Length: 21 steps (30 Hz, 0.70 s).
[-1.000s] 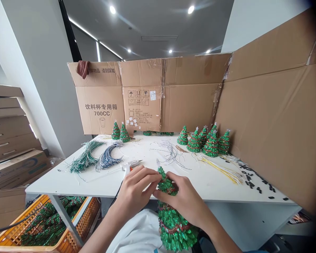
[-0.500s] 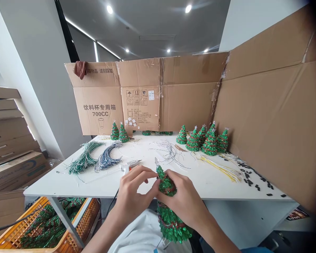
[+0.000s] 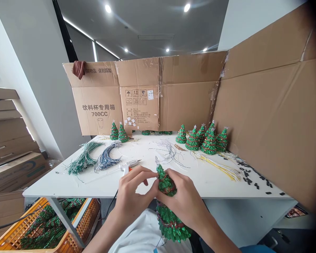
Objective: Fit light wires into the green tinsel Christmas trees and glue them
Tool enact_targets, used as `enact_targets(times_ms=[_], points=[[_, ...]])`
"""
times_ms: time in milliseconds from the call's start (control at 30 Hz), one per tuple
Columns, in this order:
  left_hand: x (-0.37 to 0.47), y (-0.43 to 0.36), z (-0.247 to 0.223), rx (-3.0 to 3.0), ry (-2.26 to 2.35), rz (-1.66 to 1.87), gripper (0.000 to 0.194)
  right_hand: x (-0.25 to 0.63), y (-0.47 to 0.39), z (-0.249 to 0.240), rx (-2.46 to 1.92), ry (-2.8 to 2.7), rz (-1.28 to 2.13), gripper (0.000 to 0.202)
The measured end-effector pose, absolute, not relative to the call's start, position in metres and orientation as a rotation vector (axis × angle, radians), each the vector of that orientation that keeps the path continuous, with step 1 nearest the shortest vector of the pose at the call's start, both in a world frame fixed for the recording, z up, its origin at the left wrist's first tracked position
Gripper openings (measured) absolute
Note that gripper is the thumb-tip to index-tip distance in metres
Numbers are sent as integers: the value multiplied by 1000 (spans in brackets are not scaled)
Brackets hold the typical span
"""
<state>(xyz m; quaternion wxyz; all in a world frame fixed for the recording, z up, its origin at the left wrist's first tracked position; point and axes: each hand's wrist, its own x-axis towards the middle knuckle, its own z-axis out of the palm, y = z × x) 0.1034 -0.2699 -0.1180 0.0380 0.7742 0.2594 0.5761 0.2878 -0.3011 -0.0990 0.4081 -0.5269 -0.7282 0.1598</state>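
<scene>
A small green beaded Christmas tree (image 3: 173, 223) with red strands and a clear tip is held over my lap, leaning with its top away from me. My right hand (image 3: 185, 196) is closed around its upper half from the right. My left hand (image 3: 137, 189) pinches the upper left edge of the tree with thumb and forefinger; whether a strand is caught between the fingertips is too small to tell. Just beyond my left hand, a white glue gun (image 3: 127, 166) lies on the table, partly hidden by the fingers.
On the white table (image 3: 94, 186) lie green wires (image 3: 85, 158), blue-and-white wires (image 3: 107, 158), yellow-and-white wires (image 3: 223, 167) and black pieces (image 3: 249, 181). Finished trees (image 3: 209, 142) stand at the back right, two more trees (image 3: 118, 133) at left. Cardboard (image 3: 189, 105) walls the back. An orange crate (image 3: 86, 221) sits below.
The view has shifted very slightly. Both hands keep the same grip on the Christmas tree, with no clear movement of the fingers.
</scene>
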Motion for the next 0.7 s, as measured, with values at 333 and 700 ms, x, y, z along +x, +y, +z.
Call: enact_targets(times_ms=[333, 700], points=[[103, -267, -120, 2364, 744, 1709, 19, 288, -300, -102, -1332, -1816, 374, 36], [103, -272, -115, 2342, 851, 1655, 18, 288, -300, -103, -1313, -1810, 354, 33]])
